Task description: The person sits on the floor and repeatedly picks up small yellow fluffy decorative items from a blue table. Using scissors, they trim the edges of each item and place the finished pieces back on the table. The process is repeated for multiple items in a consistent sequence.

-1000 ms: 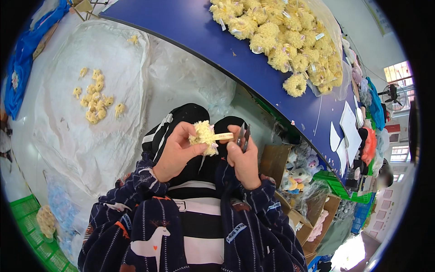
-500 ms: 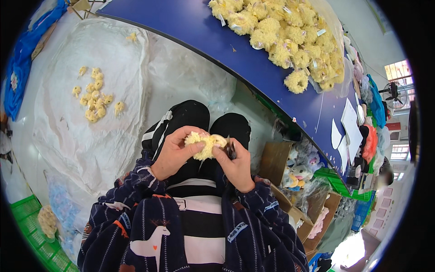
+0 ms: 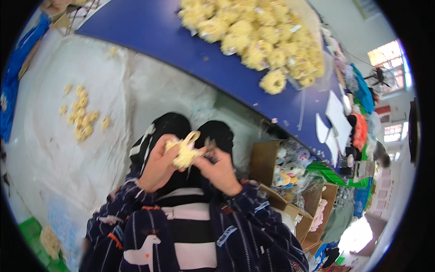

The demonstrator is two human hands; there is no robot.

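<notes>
Above my lap, my left hand [image 3: 156, 164] pinches a fluffy pale-yellow plush piece [image 3: 182, 157]. A yellowish loop [image 3: 193, 136] stands up from its top. My right hand [image 3: 221, 173] is closed around small dark thread snips [image 3: 210, 148], whose tips point up and away from me. The thumb and fingertips of this hand come close to the right side of the plush piece; motion blur hides whether they touch it.
A blue table [image 3: 136, 34] crosses ahead, bearing a heap of yellow plush pieces [image 3: 253, 38] and white paper sheets [image 3: 337, 119]. Smaller yellow pieces [image 3: 81, 119] lie on a white sheet [image 3: 38, 149] at left. Cardboard boxes [image 3: 263, 161] stand right, a green crate [image 3: 31, 233] lower left.
The view has shifted, so the table and heap sit further left. My hands have drawn slightly apart, the plush piece is turned with its loop upward, and the snips show more clearly.
</notes>
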